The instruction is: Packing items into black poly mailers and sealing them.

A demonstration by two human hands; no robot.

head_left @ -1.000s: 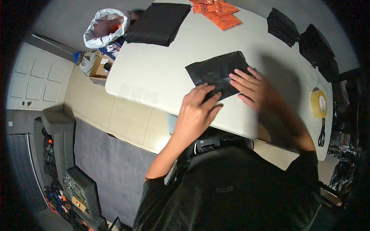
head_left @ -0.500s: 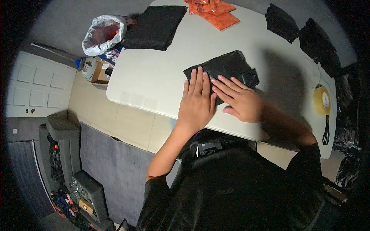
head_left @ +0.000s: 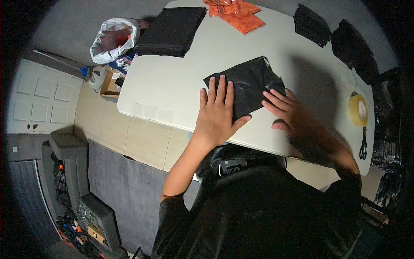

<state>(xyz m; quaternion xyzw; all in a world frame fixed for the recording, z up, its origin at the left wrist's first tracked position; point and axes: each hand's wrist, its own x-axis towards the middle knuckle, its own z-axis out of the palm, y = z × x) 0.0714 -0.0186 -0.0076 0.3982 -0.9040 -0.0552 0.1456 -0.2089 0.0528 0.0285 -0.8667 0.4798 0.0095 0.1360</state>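
Observation:
A black plastic mailing bag [head_left: 248,86] lies on the white table in front of me, its right end creased and partly folded. My left hand [head_left: 217,114] rests flat on the bag's left part, fingers outstretched and thumb spread toward its lower corner. At the right end, my right hand [head_left: 284,110] touches the bag with its fingertips. The fingers of that hand are extended and apart, its thumb off the bag. Neither hand grips anything.
A stack of black bags [head_left: 172,31] lies at the table's far left, with orange packets [head_left: 241,19] beyond the middle. Black piles [head_left: 312,25] sit at the far right. A tape roll [head_left: 358,110] and a black cable [head_left: 363,143] lie near the right edge of the white table [head_left: 155,93].
My right hand has slid rightward across the bag to its right end, away from my left hand. The left hand stays on the bag, its thumb now spread wider.

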